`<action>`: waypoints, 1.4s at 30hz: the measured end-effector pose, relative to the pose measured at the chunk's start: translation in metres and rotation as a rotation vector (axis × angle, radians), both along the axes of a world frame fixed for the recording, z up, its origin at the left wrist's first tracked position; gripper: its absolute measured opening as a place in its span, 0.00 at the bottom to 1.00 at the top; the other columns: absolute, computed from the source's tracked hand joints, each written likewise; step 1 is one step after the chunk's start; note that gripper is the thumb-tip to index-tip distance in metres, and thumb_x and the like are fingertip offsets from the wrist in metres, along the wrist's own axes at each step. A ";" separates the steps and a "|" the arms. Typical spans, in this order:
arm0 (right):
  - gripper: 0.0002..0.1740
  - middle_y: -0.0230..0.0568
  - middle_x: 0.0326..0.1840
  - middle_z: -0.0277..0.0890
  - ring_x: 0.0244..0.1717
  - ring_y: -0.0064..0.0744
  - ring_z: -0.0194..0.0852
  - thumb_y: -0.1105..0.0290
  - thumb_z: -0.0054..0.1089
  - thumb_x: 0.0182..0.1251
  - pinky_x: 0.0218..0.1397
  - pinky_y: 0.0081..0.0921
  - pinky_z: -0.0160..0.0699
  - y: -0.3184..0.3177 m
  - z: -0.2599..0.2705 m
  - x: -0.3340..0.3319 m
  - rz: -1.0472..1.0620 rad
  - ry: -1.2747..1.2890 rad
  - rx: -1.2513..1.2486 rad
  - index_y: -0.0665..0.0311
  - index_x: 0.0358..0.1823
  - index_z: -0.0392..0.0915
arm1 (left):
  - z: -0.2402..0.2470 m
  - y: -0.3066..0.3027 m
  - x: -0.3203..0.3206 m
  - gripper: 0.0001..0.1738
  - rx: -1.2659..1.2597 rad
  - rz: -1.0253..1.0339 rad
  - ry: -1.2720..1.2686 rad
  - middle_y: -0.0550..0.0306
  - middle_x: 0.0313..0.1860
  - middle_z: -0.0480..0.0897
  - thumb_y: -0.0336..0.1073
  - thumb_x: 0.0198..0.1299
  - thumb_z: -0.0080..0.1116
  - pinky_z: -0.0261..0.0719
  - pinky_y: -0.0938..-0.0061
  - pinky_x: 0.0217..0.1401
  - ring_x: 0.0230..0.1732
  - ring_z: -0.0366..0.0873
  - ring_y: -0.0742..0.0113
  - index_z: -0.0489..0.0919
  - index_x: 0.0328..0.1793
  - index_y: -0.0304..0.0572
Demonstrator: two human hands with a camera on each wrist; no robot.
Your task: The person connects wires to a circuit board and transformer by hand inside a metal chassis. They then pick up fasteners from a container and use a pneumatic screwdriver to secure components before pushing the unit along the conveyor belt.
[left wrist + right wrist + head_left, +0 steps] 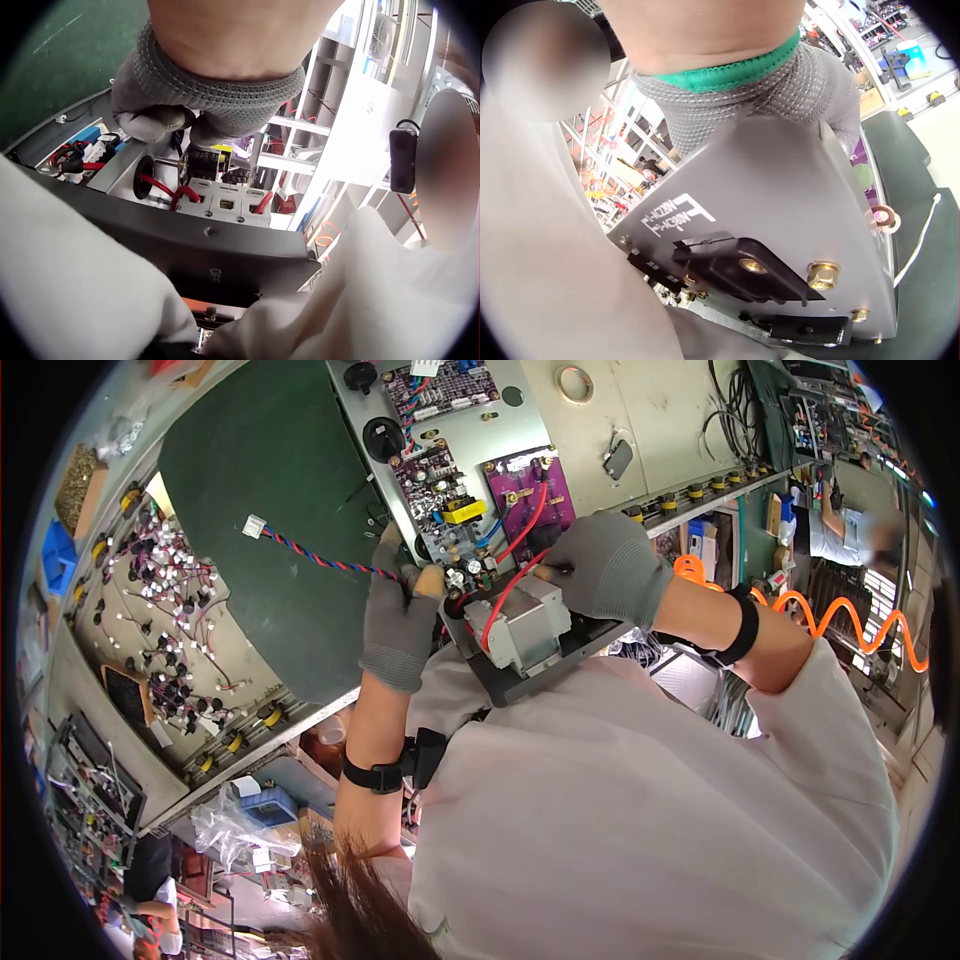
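Note:
A metal chassis (520, 425) with circuit boards lies before me, its dark front panel (172, 240) toward my body. On it sits a pale grey breaker-like block (530, 625) with red wires. My gloved left hand (395, 625), thumb tip bare, curls its fingers around a red, blue and black twisted cable (315, 555) beside the capacitors. A white connector (255, 526) ends that cable. The gloved right hand (610, 570) pinches a red wire (515, 595) above the block, near the purple board (525, 490). In the right wrist view the panel (735, 180) hides its fingertips.
The chassis lies across a green mat (270, 510). Many small wired parts (165, 630) lie at the left. A tape roll (575, 384) and black cables (735, 415) are at the back. Orange coiled hose (850, 615) hangs at the right. Roller rails (690, 490) edge the bench.

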State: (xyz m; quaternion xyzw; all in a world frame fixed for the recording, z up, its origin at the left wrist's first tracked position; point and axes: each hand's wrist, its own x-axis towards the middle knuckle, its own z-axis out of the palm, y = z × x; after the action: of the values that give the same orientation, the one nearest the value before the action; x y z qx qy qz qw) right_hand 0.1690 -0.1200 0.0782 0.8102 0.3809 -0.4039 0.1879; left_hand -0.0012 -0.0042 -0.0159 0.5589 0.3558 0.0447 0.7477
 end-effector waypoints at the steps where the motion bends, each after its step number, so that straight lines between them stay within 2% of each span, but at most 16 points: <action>1: 0.14 0.39 0.24 0.78 0.33 0.39 0.79 0.55 0.55 0.60 0.39 0.35 0.77 -0.002 0.000 -0.001 0.003 -0.009 0.040 0.55 0.30 0.84 | 0.000 0.000 0.000 0.32 -0.002 0.005 0.003 0.66 0.33 0.70 0.24 0.59 0.49 0.63 0.88 0.26 0.28 0.63 0.83 0.58 0.71 0.37; 5: 0.15 0.40 0.22 0.76 0.30 0.40 0.77 0.55 0.55 0.61 0.36 0.35 0.76 -0.008 -0.008 -0.001 0.019 0.018 0.157 0.56 0.28 0.84 | -0.003 -0.002 0.000 0.31 -0.004 0.014 -0.001 0.66 0.34 0.70 0.25 0.60 0.49 0.64 0.87 0.28 0.29 0.63 0.83 0.57 0.71 0.36; 9: 0.15 0.41 0.21 0.76 0.31 0.40 0.77 0.55 0.55 0.61 0.36 0.35 0.76 -0.001 -0.009 0.006 0.007 0.035 0.072 0.56 0.28 0.84 | -0.007 -0.006 0.001 0.31 0.079 0.009 -0.016 0.64 0.35 0.71 0.25 0.61 0.48 0.65 0.86 0.33 0.32 0.65 0.81 0.56 0.71 0.34; 11: 0.12 0.41 0.24 0.77 0.30 0.44 0.76 0.58 0.58 0.59 0.33 0.36 0.75 -0.002 -0.015 0.017 0.028 0.207 0.051 0.56 0.27 0.83 | -0.006 -0.006 0.002 0.31 0.071 0.019 -0.020 0.64 0.36 0.71 0.24 0.61 0.47 0.66 0.86 0.35 0.33 0.65 0.80 0.56 0.71 0.34; 12: 0.12 0.41 0.24 0.77 0.30 0.44 0.76 0.58 0.58 0.59 0.33 0.36 0.75 -0.001 -0.013 0.016 0.034 0.205 0.052 0.56 0.27 0.83 | -0.006 -0.006 0.002 0.31 0.064 0.029 -0.019 0.63 0.36 0.71 0.24 0.61 0.47 0.66 0.85 0.36 0.34 0.65 0.80 0.56 0.71 0.34; 14: 0.10 0.40 0.26 0.78 0.31 0.43 0.77 0.60 0.56 0.59 0.33 0.35 0.74 0.003 -0.004 0.012 0.231 0.148 0.098 0.54 0.28 0.83 | -0.007 -0.005 0.000 0.31 0.078 0.024 -0.029 0.63 0.36 0.72 0.24 0.61 0.47 0.66 0.85 0.36 0.34 0.65 0.80 0.56 0.71 0.34; 15: 0.10 0.40 0.26 0.78 0.31 0.43 0.77 0.60 0.56 0.59 0.33 0.35 0.74 0.006 -0.001 0.009 0.233 0.148 0.097 0.54 0.28 0.83 | -0.006 -0.004 -0.001 0.31 0.091 0.012 -0.038 0.63 0.37 0.72 0.25 0.60 0.47 0.66 0.85 0.36 0.35 0.65 0.80 0.56 0.71 0.33; 17: 0.11 0.41 0.28 0.78 0.36 0.38 0.80 0.60 0.54 0.60 0.36 0.36 0.77 0.015 0.007 0.004 0.361 0.057 -0.047 0.54 0.34 0.84 | -0.006 -0.005 -0.002 0.31 0.073 0.014 -0.031 0.63 0.36 0.71 0.25 0.60 0.48 0.65 0.85 0.36 0.34 0.65 0.80 0.56 0.72 0.33; 21: 0.10 0.37 0.32 0.79 0.38 0.35 0.81 0.63 0.52 0.61 0.37 0.36 0.78 0.019 0.015 -0.002 0.410 0.032 -0.188 0.51 0.39 0.82 | -0.005 -0.003 -0.003 0.32 0.068 -0.005 -0.019 0.65 0.33 0.69 0.26 0.60 0.49 0.65 0.85 0.35 0.32 0.63 0.80 0.55 0.72 0.33; 23: 0.06 0.29 0.23 0.74 0.31 0.31 0.78 0.62 0.57 0.52 0.30 0.32 0.72 -0.004 0.001 -0.002 0.583 -0.081 0.201 0.48 0.30 0.82 | -0.006 -0.004 -0.003 0.33 0.059 0.005 -0.027 0.66 0.32 0.68 0.26 0.60 0.49 0.65 0.85 0.34 0.32 0.63 0.80 0.55 0.72 0.32; 29: 0.10 0.24 0.25 0.72 0.33 0.27 0.76 0.66 0.56 0.49 0.27 0.26 0.71 -0.003 -0.002 0.002 0.822 -0.022 0.342 0.48 0.35 0.81 | -0.007 -0.002 -0.003 0.33 0.024 -0.002 -0.031 0.67 0.30 0.67 0.28 0.60 0.48 0.64 0.86 0.30 0.29 0.62 0.82 0.54 0.72 0.32; 36: 0.12 0.24 0.24 0.69 0.30 0.26 0.74 0.66 0.56 0.44 0.24 0.25 0.69 -0.003 0.003 0.010 0.881 -0.019 0.529 0.48 0.33 0.80 | -0.005 -0.004 -0.003 0.33 -0.011 0.022 -0.039 0.68 0.29 0.66 0.28 0.61 0.48 0.62 0.86 0.29 0.28 0.61 0.82 0.53 0.73 0.33; 38: 0.06 0.26 0.28 0.73 0.36 0.25 0.75 0.66 0.56 0.51 0.29 0.23 0.73 -0.004 0.004 0.011 0.911 -0.028 0.562 0.51 0.32 0.78 | -0.003 -0.004 -0.003 0.33 -0.009 0.027 -0.035 0.68 0.29 0.66 0.28 0.61 0.48 0.62 0.86 0.29 0.28 0.61 0.82 0.54 0.73 0.33; 39: 0.06 0.26 0.28 0.73 0.36 0.25 0.75 0.66 0.56 0.51 0.29 0.23 0.73 -0.004 0.003 0.011 0.916 -0.022 0.562 0.51 0.32 0.78 | -0.002 -0.005 -0.004 0.33 -0.007 0.024 -0.032 0.68 0.29 0.66 0.28 0.61 0.48 0.62 0.86 0.29 0.28 0.61 0.83 0.54 0.73 0.33; 41: 0.04 0.25 0.25 0.69 0.32 0.25 0.72 0.66 0.57 0.46 0.25 0.23 0.71 -0.005 -0.001 0.015 0.971 -0.098 0.787 0.51 0.27 0.76 | -0.006 -0.005 -0.005 0.33 0.002 0.023 -0.032 0.69 0.29 0.66 0.28 0.61 0.48 0.62 0.87 0.29 0.28 0.60 0.83 0.54 0.73 0.34; 42: 0.04 0.25 0.25 0.69 0.32 0.25 0.72 0.66 0.57 0.46 0.25 0.23 0.71 -0.007 -0.003 0.017 0.974 -0.096 0.785 0.51 0.27 0.76 | -0.007 -0.005 -0.005 0.33 0.012 0.016 -0.036 0.69 0.29 0.66 0.28 0.62 0.48 0.62 0.87 0.29 0.28 0.60 0.82 0.54 0.73 0.34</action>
State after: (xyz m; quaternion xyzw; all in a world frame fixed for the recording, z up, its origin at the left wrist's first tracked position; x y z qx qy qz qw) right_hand 0.1858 -0.1267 0.0752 0.5697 0.8174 -0.0650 0.0556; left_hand -0.0065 -0.0094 -0.0231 0.5598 0.3463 0.0628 0.7502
